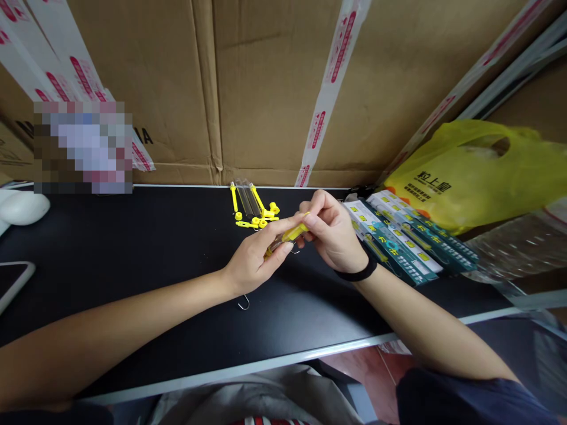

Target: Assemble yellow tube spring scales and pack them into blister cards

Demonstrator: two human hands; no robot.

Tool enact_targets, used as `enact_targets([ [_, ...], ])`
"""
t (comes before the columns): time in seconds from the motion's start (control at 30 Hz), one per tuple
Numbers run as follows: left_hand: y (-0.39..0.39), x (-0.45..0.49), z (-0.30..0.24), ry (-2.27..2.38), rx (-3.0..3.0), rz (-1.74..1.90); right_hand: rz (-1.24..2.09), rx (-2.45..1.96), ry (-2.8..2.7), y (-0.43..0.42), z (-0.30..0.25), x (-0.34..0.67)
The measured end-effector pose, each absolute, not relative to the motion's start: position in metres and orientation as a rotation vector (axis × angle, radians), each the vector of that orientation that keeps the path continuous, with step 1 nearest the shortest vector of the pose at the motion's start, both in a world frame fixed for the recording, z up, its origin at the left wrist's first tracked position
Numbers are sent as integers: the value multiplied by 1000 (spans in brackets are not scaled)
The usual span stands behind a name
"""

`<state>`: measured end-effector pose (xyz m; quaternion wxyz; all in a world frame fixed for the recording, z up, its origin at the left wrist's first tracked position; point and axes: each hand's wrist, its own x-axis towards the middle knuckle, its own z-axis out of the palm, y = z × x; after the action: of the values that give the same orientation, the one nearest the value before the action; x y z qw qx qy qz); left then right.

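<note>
My left hand [257, 257] and my right hand [332, 230] meet over the middle of the black table [133, 248]. Together they pinch a small yellow plastic piece [295, 232] with a clear tube part; both hands' fingers are closed on it. A black band circles my right wrist. Just behind the hands lies a loose pile of yellow parts and clear tubes [252, 206]. A small metal hook [243, 304] lies on the table under my left wrist.
Teal printed packets [407, 239] are fanned out right of my hands, beside a yellow plastic bag [478, 171]. Taped cardboard boxes [266, 82] wall the back. A white object [22, 206] and a phone-like slab [13, 283] sit at the left edge.
</note>
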<state>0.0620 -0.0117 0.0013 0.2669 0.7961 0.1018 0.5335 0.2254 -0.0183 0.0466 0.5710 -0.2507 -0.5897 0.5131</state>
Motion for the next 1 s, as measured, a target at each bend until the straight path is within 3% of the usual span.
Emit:
enact_targets([
  [0.17,-10,61,-2,273,2023,1406,1401,-572,-1545,-11,50,240],
  [0.6,-12,58,-2,270,2115,1416,1085,-528,-1552,-12,47,236],
  [0.83,-9,57,-5,308,2075,1391,1277,-545,-1690,-7,50,245],
  [1.0,-7,57,-4,315,2097,1390,1229,-580,-1669,-6,48,247],
])
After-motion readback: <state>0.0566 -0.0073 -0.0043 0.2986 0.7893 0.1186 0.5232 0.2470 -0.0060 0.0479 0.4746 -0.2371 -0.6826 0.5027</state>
